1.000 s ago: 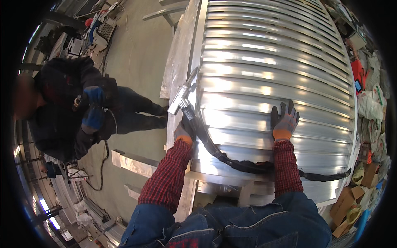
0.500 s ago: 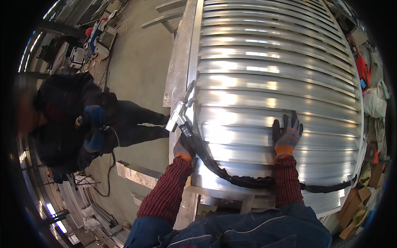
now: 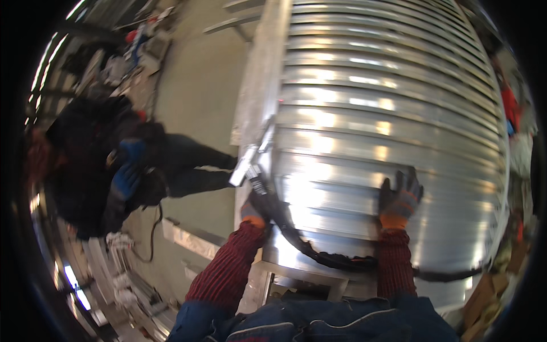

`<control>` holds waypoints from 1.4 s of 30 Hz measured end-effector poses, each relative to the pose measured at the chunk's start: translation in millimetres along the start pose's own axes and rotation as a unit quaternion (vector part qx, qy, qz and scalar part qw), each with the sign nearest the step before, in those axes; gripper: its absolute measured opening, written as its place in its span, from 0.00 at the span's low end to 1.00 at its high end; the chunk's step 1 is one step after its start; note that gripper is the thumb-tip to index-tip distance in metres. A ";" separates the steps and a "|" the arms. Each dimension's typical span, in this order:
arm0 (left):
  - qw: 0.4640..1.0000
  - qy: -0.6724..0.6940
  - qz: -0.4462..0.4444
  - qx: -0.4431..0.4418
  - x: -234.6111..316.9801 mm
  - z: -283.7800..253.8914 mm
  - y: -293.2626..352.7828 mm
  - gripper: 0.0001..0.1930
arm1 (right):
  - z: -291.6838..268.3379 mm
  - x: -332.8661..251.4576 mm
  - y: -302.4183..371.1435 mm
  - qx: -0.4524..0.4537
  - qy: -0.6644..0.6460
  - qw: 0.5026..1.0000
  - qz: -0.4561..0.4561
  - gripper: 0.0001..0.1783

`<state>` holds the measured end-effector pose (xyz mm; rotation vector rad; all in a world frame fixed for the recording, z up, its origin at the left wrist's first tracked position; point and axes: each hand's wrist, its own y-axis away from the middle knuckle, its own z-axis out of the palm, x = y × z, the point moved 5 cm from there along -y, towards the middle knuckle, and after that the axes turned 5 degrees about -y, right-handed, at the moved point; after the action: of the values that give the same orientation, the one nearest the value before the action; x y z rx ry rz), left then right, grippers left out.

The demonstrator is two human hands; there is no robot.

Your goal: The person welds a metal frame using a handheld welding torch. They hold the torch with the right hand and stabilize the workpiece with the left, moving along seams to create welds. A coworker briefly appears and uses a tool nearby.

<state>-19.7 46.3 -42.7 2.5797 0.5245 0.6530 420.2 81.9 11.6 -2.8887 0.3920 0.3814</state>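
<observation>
right hand (image 3: 402, 199) lies open on the slatted metal panel (image 3: 342, 196), likely for support; left hand (image 3: 254, 210) sits at the panel's left edge beside the cabled tool (image 3: 244, 166), grip too blurred to tell.

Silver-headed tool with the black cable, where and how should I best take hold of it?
Probably by the black section just behind the silver head, coming from the near side: it looks slender and slopes back toward the wearer, with the left hand close by. The cable trails off to the right.
</observation>
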 end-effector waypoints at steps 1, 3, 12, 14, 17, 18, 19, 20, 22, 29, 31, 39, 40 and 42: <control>0.992 -0.043 0.088 0.074 1.8 -4.6 12.0 0.22 | -0.1 -0.2 0.1 -0.008 -0.013 1.000 0.007 0.27; 0.981 -0.007 0.152 0.120 -4.2 -5.0 13.0 0.21 | -2.1 -2.6 0.8 -0.012 -0.016 1.000 0.008 0.27; 0.996 0.046 -0.009 0.082 -44.5 11.5 -3.8 0.24 | -8.4 -8.6 7.7 0.039 0.000 0.999 -0.021 0.21; 0.995 0.047 -0.053 0.072 -41.3 6.7 -5.0 0.23 | -9.8 -9.5 8.9 0.036 -0.007 0.999 -0.022 0.21; 0.981 0.064 -0.174 0.050 -37.3 0.4 -3.0 0.22 | -14.7 -10.9 8.5 0.034 -0.014 0.999 -0.002 0.22; 0.971 0.078 -0.219 0.044 -36.9 -0.4 0.3 0.22 | -14.2 -10.6 8.3 0.012 -0.016 1.000 0.016 0.24; 0.961 0.090 -0.258 0.039 -36.1 -0.4 3.3 0.22 | -12.8 -10.2 8.3 -0.013 -0.019 0.999 0.035 0.26; 0.957 0.086 -0.274 0.036 -34.9 -0.2 6.9 0.22 | -13.0 -10.3 8.9 -0.018 -0.022 0.999 0.045 0.26; 0.964 0.037 -0.263 0.029 -30.4 0.8 8.4 0.24 | -12.0 -11.0 9.9 -0.014 -0.020 0.999 0.046 0.26; 0.972 0.013 -0.232 0.040 -42.1 10.4 4.0 0.34 | -13.7 -19.7 9.1 0.062 -0.043 0.997 -0.001 0.24; 0.971 0.044 -0.233 0.035 -45.6 14.3 6.1 0.36 | -16.3 -43.9 7.7 0.110 -0.123 0.986 0.017 0.25; 0.969 0.083 -0.230 0.036 -42.4 12.7 9.5 0.42 | -18.2 -270.0 67.8 -0.062 -0.290 0.909 -0.292 0.32; 0.963 0.132 -0.229 0.045 -40.2 10.2 8.2 0.43 | -14.4 -286.7 71.3 -0.099 -0.272 0.918 -0.272 0.34; 0.968 0.116 -0.220 0.033 -34.5 3.9 9.4 0.44 | -8.2 -305.7 76.2 -0.163 -0.237 0.927 -0.243 0.36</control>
<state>-43.6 21.7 -53.6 2.3343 1.1708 0.7864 115.5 79.4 92.2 -2.9079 -0.5011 1.0959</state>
